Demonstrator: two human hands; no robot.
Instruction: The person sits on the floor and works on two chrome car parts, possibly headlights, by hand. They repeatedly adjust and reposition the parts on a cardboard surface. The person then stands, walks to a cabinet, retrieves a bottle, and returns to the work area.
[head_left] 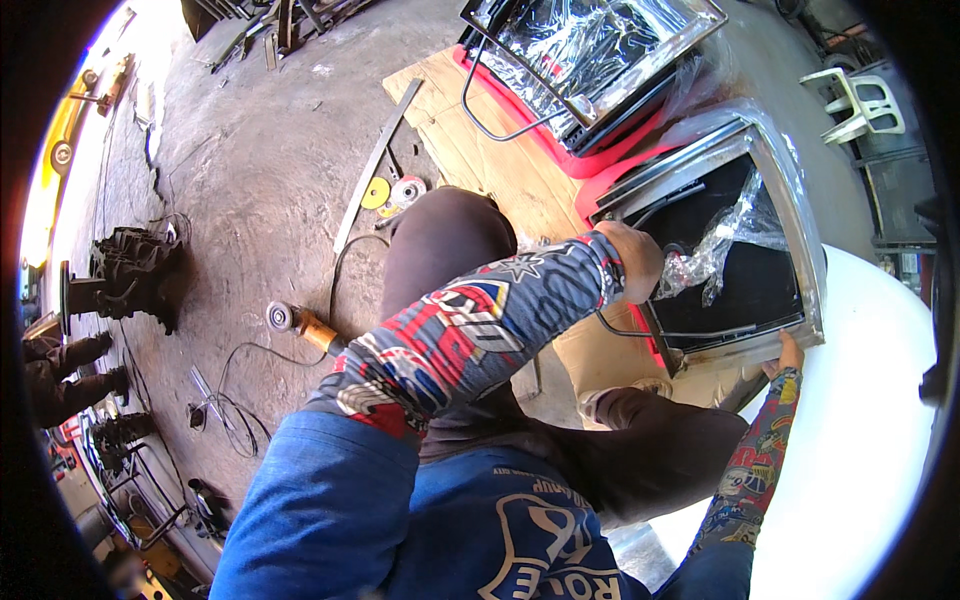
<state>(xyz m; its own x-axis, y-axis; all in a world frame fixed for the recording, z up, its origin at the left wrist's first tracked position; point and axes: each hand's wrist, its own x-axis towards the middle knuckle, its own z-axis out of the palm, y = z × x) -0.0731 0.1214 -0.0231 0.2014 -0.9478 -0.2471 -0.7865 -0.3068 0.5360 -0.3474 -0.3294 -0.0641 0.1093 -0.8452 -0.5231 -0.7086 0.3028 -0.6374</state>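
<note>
Unwrapping in hand: left hand [632,262] clenches plastic film [712,250] on the steel frame [790,215]; right hand [788,353] grips its lower edge; next, peel film clear.

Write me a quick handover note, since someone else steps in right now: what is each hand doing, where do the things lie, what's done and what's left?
Left hand: closed on crumpled clear plastic wrap at the metal-framed panel, pulling it away.
Right hand: steadies the panel's lower edge; fingers mostly hidden.
A second framed panel, foil-wrapped, lies beyond on cardboard.
An angle grinder and discs lie on the floor.
Done: wrap partly loosened. Left: plastic along the frame's rim.
</note>
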